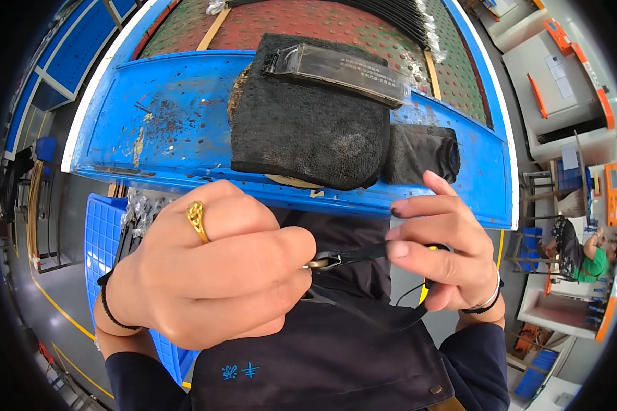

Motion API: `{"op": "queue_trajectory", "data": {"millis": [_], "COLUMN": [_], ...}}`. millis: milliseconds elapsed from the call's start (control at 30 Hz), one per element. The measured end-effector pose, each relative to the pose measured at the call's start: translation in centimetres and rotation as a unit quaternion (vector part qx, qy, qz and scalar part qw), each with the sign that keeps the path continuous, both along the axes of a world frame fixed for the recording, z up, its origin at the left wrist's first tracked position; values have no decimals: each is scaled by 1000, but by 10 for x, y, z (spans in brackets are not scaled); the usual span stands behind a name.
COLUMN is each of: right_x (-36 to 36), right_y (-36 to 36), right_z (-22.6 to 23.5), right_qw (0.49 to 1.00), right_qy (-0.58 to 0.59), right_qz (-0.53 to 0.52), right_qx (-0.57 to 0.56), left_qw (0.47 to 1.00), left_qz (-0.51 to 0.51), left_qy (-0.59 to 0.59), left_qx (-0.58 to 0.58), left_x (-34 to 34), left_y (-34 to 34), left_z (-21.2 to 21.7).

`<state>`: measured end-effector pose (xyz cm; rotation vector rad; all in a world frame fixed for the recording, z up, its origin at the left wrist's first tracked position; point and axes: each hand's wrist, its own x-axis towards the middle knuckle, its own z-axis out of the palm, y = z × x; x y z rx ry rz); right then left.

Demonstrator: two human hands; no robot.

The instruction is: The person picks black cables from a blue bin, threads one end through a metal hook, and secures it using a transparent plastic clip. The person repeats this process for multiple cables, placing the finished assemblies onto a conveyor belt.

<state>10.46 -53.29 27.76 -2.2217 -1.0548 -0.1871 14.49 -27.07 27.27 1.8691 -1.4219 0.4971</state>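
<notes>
My left hand (219,267) is closed, its thumb and forefinger pinching a small brass-coloured metal fitting (320,263). From that fitting a thin black strap (363,253) runs across to my right hand (449,243). The strap passes beneath the right fingertips, and a loop of it curves back below toward the left hand. The right fingers are partly bent, with the thumb under the strap; a dark smudge marks one fingertip. Both hands are held above my dark apron (308,363), near the front edge of a blue workbench (178,103). What the left palm covers is hidden.
On the bench lie a black cloth pad (308,137), a long case with a clear cover (346,72), and a folded black cloth (421,154). Black rods (370,10) rest at the back. A blue crate (106,233) stands left; a person in green (589,260) is far right.
</notes>
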Motion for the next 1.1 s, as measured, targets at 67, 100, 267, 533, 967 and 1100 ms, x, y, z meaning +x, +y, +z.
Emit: {"op": "queue_trajectory", "data": {"millis": [67,100,267,533,967,1100], "right_x": [0,1,2,1,10,14], "right_y": [4,5,7,6,-32,-52], "right_z": [0,0,0,-1,-17,-63], "right_qw": [1000,1000,999,997,972,878], "right_qy": [-2,-7,-29,-49,40,-95], "right_qz": [15,18,29,13,-229,-375], "right_qx": [-3,-8,-32,-57,35,-283], "left_qw": [1000,1000,999,1000,999,975], "left_qz": [-5,-6,-20,-19,26,203], "left_qy": [10,13,26,21,40,77], "left_qx": [-3,-3,11,-6,-19,-42], "left_x": [1,1,4,5,0,5], "left_y": [0,0,3,3,9,13], "left_z": [0,0,3,-3,-2,0]}}
